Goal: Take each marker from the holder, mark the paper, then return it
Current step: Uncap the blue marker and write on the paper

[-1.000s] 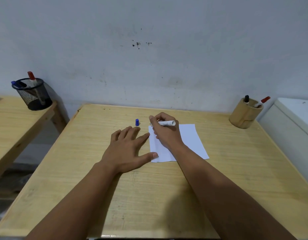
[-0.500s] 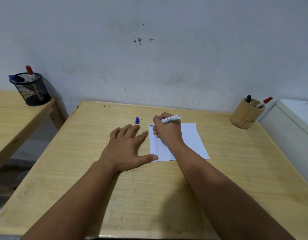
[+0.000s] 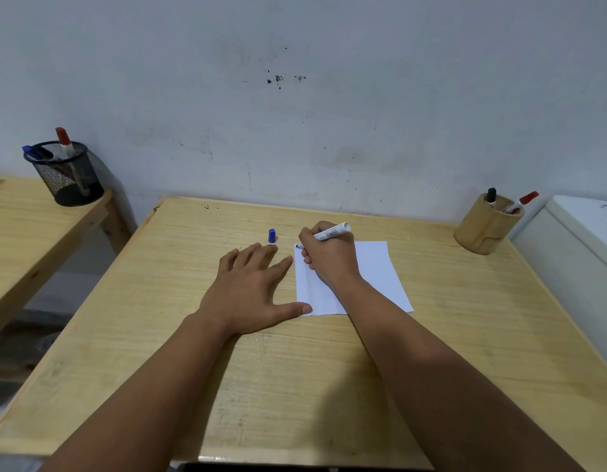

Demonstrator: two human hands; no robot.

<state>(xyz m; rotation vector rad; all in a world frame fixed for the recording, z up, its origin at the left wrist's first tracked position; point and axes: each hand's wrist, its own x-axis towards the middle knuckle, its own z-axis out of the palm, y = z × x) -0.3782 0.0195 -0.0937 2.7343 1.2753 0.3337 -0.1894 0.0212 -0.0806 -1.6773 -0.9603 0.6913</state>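
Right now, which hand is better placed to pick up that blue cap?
Probably the left hand: it lies open and flat, fingertips just short of the blue cap. The right hand is closed around the marker, whose tip is at the paper.

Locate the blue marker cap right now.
Head view: the blue cap stands on the table, just beyond the left hand fingertips, left of the paper.

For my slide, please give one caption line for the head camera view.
Right hand marks paper with a blue marker; left hand lies flat beside it, cap standing nearby.
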